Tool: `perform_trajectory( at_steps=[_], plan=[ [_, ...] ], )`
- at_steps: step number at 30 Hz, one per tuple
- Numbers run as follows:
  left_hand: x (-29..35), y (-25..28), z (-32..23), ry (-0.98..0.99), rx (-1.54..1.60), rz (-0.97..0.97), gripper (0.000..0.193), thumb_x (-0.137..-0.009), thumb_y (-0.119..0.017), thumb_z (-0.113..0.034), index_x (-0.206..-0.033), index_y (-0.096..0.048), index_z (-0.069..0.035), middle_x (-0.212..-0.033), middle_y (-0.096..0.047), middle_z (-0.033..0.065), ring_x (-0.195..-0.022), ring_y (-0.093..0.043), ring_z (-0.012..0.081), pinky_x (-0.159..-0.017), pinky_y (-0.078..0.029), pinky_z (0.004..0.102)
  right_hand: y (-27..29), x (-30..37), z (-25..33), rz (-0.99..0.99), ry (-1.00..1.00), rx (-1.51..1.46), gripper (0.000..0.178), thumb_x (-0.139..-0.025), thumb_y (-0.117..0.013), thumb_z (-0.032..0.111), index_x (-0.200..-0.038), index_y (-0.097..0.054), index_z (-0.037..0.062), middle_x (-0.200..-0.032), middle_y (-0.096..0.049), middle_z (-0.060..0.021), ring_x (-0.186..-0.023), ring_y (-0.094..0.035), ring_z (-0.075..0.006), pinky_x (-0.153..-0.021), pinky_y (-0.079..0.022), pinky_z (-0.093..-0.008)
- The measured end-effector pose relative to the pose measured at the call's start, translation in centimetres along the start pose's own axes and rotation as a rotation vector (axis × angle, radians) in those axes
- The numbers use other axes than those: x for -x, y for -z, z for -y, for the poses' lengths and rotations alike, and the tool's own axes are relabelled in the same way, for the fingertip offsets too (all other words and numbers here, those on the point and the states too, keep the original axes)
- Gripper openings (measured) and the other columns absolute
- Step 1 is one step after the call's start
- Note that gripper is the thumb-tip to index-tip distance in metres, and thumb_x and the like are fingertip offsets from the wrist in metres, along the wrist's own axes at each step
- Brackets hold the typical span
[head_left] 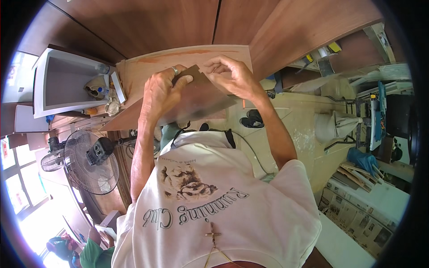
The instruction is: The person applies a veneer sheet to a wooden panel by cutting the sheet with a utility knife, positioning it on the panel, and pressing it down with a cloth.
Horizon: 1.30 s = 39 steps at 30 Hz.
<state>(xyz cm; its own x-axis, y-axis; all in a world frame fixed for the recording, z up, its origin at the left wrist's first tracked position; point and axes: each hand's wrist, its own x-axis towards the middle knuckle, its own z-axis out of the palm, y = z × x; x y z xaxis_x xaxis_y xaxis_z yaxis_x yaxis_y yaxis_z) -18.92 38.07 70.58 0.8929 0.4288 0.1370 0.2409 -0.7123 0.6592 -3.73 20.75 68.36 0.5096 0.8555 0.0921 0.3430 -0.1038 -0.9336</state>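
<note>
The fingertips of the left hand (161,94) are hidden from me behind the brown sheet (203,91). The lower edge of the sheet is blurred. I cannot determine whether the right hand (236,78) touches the sheet. The co-worker (92,254) is cut off at the lower edge of view. Small items within the grey-lined box (67,82) are indistinct. Print on the newspaper pages (353,217) is too small to read.

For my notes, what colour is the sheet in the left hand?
The sheet is brown, shown best in the head view.
</note>
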Motion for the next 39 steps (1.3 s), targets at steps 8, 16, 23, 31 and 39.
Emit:
perform_trajectory(
  at_steps=[8,16,23,31,39],
  plan=[
    [0.0,0.0,-1.1,0.005,-0.020,0.009,0.024,-0.088,-0.071,-0.030,-0.095,-0.073,-0.007,-0.071,-0.067,0.0167,-0.067,-0.066,0.0355,-0.066,-0.051,0.0432,-1.6,-0.1,1.7,-0.149,0.086,0.176,0.010,-0.082,-0.069,0.008,-0.088,-0.070,-0.0003,-0.078,-0.069,-0.0058,-0.075,-0.064,-0.0120,-0.072,-0.051,-0.0289],
    [0.8,0.0,-1.7,-0.031,-0.099,0.022,0.025,-0.088,-0.071,-0.027,-0.106,-0.074,-0.009,-0.081,-0.070,0.0186,-0.074,-0.067,0.0370,-0.069,-0.052,0.0423,-1.5,-0.2,4.2,-0.087,-0.043,0.475,0.010,-0.079,-0.067,0.010,-0.084,-0.068,0.0014,-0.074,-0.068,-0.0074,-0.068,-0.064,-0.0156,-0.067,-0.052,-0.0312],
    [1.2,0.2,-1.4,-0.033,-0.045,-0.013,0.020,-0.088,-0.070,-0.028,-0.097,-0.073,-0.010,-0.074,-0.067,0.0172,-0.071,-0.066,0.0377,-0.067,-0.051,0.0449,-2.2,0.7,1.8,-0.149,0.129,0.195,0.017,-0.078,-0.070,0.015,-0.088,-0.068,0.0011,-0.078,-0.068,-0.0112,-0.069,-0.065,-0.0205,-0.066,-0.052,-0.0325],
    [2.2,1.1,-1.5,-0.039,-0.089,0.004,0.024,-0.088,-0.072,-0.030,-0.101,-0.074,-0.010,-0.072,-0.067,0.0179,-0.068,-0.067,0.0357,-0.064,-0.051,0.0442,-2.9,0.5,2.6,-0.207,0.183,0.475,0.014,-0.077,-0.066,0.016,-0.078,-0.070,0.0027,-0.065,-0.066,-0.0105,-0.060,-0.064,-0.0278,-0.062,-0.052,-0.0382],
    [2.1,4.7,-1.1,-0.102,-0.039,-0.027,0.023,-0.088,-0.072,-0.027,-0.094,-0.072,-0.005,-0.078,-0.067,0.0181,-0.072,-0.065,0.0381,-0.065,-0.050,0.0442,0.3,2.7,-9.7,0.000,-0.074,-0.040,0.045,-0.084,-0.064,0.008,-0.128,-0.057,0.0023,-0.125,-0.062,-0.0103,-0.105,-0.065,-0.0200,-0.092,-0.052,-0.0326]
  ],
)
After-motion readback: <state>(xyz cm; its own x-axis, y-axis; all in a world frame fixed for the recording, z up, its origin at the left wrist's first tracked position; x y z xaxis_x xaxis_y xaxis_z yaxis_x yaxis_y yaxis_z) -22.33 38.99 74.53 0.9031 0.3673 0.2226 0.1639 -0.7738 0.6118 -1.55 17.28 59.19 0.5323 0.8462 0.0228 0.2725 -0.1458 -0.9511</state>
